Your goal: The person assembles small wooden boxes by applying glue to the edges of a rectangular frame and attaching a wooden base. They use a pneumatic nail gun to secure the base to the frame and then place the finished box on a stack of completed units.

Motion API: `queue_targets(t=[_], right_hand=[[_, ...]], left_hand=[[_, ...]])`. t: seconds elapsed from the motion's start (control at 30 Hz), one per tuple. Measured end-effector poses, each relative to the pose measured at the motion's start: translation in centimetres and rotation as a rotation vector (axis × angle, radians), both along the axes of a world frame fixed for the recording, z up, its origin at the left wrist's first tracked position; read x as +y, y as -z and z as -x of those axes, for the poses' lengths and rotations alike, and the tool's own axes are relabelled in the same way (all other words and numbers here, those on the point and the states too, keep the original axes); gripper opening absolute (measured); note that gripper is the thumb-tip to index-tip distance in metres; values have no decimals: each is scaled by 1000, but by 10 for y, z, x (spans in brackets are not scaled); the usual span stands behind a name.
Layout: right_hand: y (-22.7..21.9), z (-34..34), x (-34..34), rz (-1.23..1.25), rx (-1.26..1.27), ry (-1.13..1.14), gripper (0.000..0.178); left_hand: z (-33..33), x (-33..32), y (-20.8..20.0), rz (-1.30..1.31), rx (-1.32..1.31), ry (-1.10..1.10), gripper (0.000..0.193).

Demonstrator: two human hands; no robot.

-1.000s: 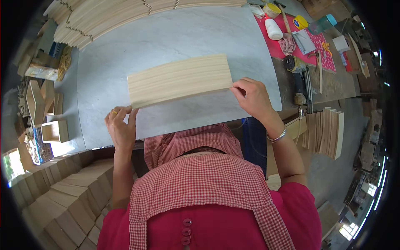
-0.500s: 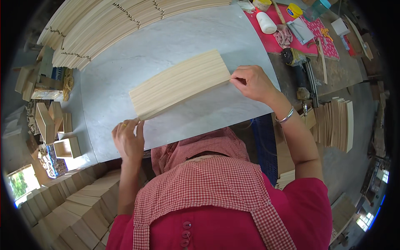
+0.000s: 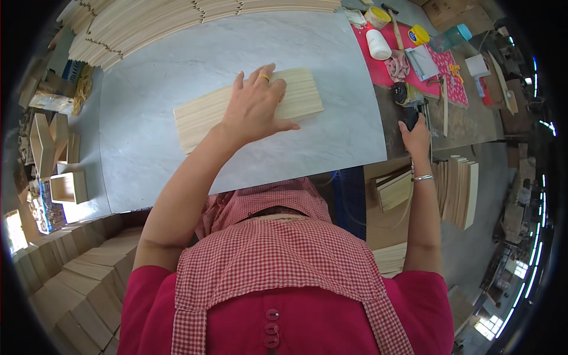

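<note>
A pale wooden board (image 3: 303, 93), slightly bowed along its long edge, lies slanted across the grey-white tabletop (image 3: 331, 53). Over its middle my left hand (image 3: 254, 107) is spread, fingers apart and thumb pointing right, with a ring on one finger. Whether the palm presses on the wood cannot be made out. At the right, my right hand (image 3: 418, 137) is closed around the black handle of a pneumatic nail gun (image 3: 407, 96), which lies on the brown side bench. Part of the tool is hidden by the hand.
Stacked thin wooden slats (image 3: 142, 29) line the far left. Small wooden boxes (image 3: 68, 188) stand at the left edge. Beyond the nail gun are a white bottle (image 3: 377, 45), a hammer (image 3: 395, 26) and a pink cloth (image 3: 397, 66). Upright boards (image 3: 458, 192) stand at the lower right.
My left hand has left the board's near left corner and is spread over its middle. My right hand has let go of the right end and taken hold of the nail gun.
</note>
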State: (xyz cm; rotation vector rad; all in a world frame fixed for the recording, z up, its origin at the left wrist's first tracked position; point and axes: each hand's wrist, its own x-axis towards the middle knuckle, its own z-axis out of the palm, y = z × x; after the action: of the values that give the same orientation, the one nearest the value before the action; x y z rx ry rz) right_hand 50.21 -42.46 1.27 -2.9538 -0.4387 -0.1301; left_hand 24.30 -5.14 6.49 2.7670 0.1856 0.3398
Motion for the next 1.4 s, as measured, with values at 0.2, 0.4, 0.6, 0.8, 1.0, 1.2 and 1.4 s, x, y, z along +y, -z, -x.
queue_targets(t=[0.2, 0.4, 0.6, 0.8, 1.0, 1.2, 1.4], right_hand=[[-14, -18, 15, 113, 5, 13, 67], [-87, -13, 30, -84, 311, 63, 39], [-152, 87, 74, -329, 478, -193, 30], [-171, 135, 119, -269, 576, -261, 36], [-171, 144, 133, -280, 599, -302, 34], [-164, 154, 129, -315, 675, -219, 32], [-158, 166, 130, -348, 666, -165, 24]], left_hand=[[-3, 4, 19, 78, -73, 19, 53], [-2, 3, 22, 89, -87, 4, 49], [-1, 3, 23, 71, -114, -18, 49], [-1, 0, 25, 49, -117, -38, 49], [-1, 2, 22, -13, -76, -42, 63], [-1, 0, 27, 56, -138, -40, 50], [-1, 1, 21, 99, -84, -36, 50]])
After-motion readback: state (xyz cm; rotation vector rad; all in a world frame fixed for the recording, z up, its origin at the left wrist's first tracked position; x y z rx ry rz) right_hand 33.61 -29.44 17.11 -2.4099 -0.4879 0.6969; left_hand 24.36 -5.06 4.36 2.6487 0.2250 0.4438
